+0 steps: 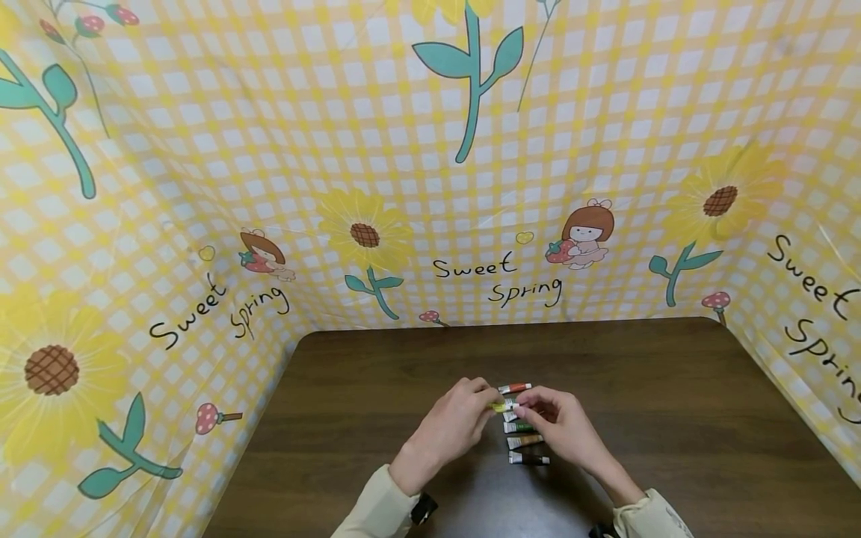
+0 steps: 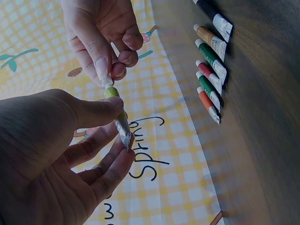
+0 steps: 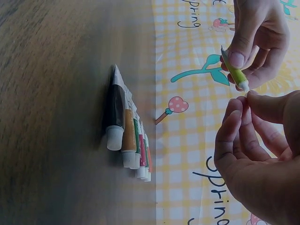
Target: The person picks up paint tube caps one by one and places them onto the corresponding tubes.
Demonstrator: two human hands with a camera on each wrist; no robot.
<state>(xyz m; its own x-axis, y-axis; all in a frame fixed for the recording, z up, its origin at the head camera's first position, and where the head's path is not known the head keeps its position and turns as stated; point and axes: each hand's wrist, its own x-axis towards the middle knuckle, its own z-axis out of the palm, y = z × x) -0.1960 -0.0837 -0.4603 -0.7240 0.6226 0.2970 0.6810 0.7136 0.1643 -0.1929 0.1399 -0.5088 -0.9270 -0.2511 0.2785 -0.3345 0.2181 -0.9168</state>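
Observation:
My left hand [image 1: 447, 422] holds a small yellow-green paint tube [image 2: 112, 92] between thumb and fingers, its flat crimped end toward the palm side in the left wrist view. At the other end, my right hand [image 1: 565, 426] pinches the white cap [image 2: 107, 82] with thumb and fingertips. Both hands are raised above the table, over a row of paint tubes. In the right wrist view the yellow-green tube slants down toward the right fingertips, which hide part of the cap.
On the brown wooden table [image 1: 377, 366] several capped paint tubes lie side by side: black [image 2: 210, 11], ochre [image 2: 206, 35], dark green [image 2: 207, 51], red [image 2: 205, 70], another green [image 2: 205, 84] and orange [image 2: 205, 99]. A yellow checked cloth [image 1: 403, 172] surrounds the table's back and sides.

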